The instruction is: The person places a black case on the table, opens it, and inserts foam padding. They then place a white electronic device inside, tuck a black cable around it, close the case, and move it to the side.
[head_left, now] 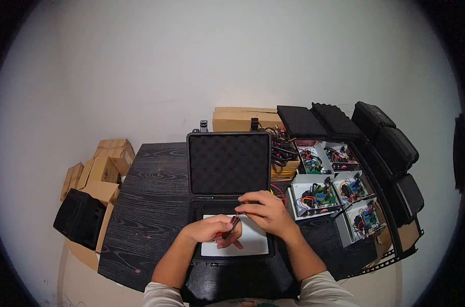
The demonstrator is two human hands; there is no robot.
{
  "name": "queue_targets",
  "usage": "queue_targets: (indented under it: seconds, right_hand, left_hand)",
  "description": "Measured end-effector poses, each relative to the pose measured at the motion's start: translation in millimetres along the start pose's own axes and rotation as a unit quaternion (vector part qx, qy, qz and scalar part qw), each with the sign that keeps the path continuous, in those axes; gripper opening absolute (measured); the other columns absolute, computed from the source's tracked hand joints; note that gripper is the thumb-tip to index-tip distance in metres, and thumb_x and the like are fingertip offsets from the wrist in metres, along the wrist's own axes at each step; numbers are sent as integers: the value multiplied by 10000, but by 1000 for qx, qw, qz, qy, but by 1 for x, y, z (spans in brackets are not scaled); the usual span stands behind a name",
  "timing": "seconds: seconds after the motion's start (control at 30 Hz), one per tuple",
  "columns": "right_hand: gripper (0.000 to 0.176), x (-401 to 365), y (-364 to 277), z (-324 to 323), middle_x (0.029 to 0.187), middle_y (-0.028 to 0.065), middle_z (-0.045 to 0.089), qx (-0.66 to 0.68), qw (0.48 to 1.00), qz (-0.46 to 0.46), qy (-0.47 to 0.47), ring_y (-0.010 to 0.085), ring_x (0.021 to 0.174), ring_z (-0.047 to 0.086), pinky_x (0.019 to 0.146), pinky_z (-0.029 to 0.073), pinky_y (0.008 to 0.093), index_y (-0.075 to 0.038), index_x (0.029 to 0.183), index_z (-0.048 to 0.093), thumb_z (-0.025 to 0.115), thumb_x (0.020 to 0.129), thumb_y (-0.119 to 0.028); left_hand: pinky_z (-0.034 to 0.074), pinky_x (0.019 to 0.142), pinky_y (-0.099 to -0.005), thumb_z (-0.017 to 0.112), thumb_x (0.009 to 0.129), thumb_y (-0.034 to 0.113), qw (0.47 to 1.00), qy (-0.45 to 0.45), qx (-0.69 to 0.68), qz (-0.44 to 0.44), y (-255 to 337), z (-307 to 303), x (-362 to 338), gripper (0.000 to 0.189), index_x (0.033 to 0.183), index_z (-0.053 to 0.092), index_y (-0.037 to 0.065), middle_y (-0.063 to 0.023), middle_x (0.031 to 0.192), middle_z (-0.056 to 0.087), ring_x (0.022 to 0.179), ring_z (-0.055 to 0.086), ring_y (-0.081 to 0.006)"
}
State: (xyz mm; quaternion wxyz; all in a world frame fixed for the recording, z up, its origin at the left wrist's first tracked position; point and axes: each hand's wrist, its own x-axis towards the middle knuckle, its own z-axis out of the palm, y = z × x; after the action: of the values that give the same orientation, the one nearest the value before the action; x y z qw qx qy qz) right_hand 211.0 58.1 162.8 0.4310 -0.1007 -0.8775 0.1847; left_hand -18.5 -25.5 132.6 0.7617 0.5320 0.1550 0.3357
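My left hand point(214, 229) is closed around a slim red-and-black item point(234, 222), which looks like a pair of leads or clips; its exact kind is too small to tell. Just above its upper end, the thumb and fingers of my right hand point(267, 212) come together in a pinch. Whatever lies between those fingertips is too small to make out. Both hands are over a white panel point(253, 244) set in the base of an open black hard case. The raised lid point(230, 165) is lined with dark bumpy foam.
The case stands on a dark wood-grain table point(155, 189). At right are several white trays point(314, 211) of circuit boards and wires, with black cases point(396, 148) beyond. Cables point(282, 151) fill a carton behind the lid. Cardboard boxes point(99, 169) and a black case point(79, 217) sit left.
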Motion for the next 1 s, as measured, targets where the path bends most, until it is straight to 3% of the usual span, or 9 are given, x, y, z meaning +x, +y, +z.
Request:
queue_targets:
  seconds: [0.27, 0.37, 0.47, 0.57, 0.67, 0.7, 0.8, 0.9, 1.0]
  right_hand:
    - [129, 5, -13, -13, 1150, 32, 726, -56, 994, -27, -85, 295, 1240, 599, 1087, 447, 492, -99, 1046, 772, 770, 921, -130]
    - [129, -2, 2, -4, 1128, 38, 711, 140, 984, 13, -113, 248, 1138, 639, 1011, 499, 441, -56, 1068, 694, 719, 1004, -166]
    - [190, -11, 5, 0, 1045, 29, 660, 317, 906, 215, -182, 180, 987, 647, 925, 530, 354, -59, 1161, 603, 622, 1100, -239]
    - [228, -14, 13, 21, 933, -11, 579, 466, 852, 227, -80, 91, 783, 586, 717, 514, 263, -82, 1252, 551, 540, 1147, -285]
    - [223, -7, -2, 7, 896, -19, 545, 613, 714, 332, -60, 52, 673, 502, 577, 445, 241, -93, 1276, 528, 533, 1151, -277]
    - [227, -5, -7, 6, 893, -23, 537, 619, 701, 352, -44, 33, 627, 458, 501, 385, 235, -105, 1306, 531, 589, 1127, -230]
    - [238, -3, -9, 11, 943, -20, 588, 501, 806, 314, -41, 48, 654, 504, 550, 427, 235, -89, 1321, 595, 630, 1100, -171]
    - [243, -5, 2, 24, 963, -5, 638, 311, 928, 206, 1, 59, 697, 564, 618, 476, 239, -46, 1299, 666, 662, 1067, -119]
    - [201, -4, 9, 26, 940, 24, 683, 142, 979, 147, 0, 73, 735, 610, 693, 514, 242, -7, 1228, 715, 660, 1056, -97]
  left_hand:
    - [552, 1002, -614, 428, 1094, 386, 996, -26, -66, 47, -10, -15, -4, 558, 868, 662, -67, -67, 618, 560, 552, 598, -211]
    - [532, 1067, -567, 399, 1108, 400, 994, -41, -77, 71, -7, -13, -3, 573, 859, 646, -53, -78, 621, 568, 558, 603, -197]
    - [521, 1074, -571, 394, 1107, 401, 988, -56, -77, 125, -6, -11, -1, 572, 809, 641, -20, -102, 627, 581, 584, 615, -215]
    - [527, 1042, -592, 370, 1100, 427, 982, -5, -76, 175, -2, -8, -1, 580, 760, 618, 27, -127, 632, 587, 571, 607, -254]
    - [512, 1071, -562, 315, 1114, 439, 971, 13, -93, 218, -5, -13, 2, 586, 750, 580, 63, -112, 610, 559, 562, 577, -246]
    - [484, 1111, -556, 310, 1121, 439, 973, 21, -98, 207, -1, -10, 0, 597, 713, 548, 74, -105, 598, 537, 587, 579, -246]
    - [480, 1117, -552, 308, 1122, 431, 971, 2, -93, 218, 1, -9, 2, 583, 738, 560, 72, -96, 589, 524, 590, 580, -245]
    - [470, 1129, -540, 307, 1123, 431, 963, -11, -119, 241, -3, -10, 2, 548, 818, 577, 65, -90, 609, 520, 630, 585, -246]
    - [448, 1153, -515, 307, 1127, 423, 950, 16, -150, 274, -3, -6, 7, 504, 909, 578, 57, -88, 640, 522, 684, 586, -256]
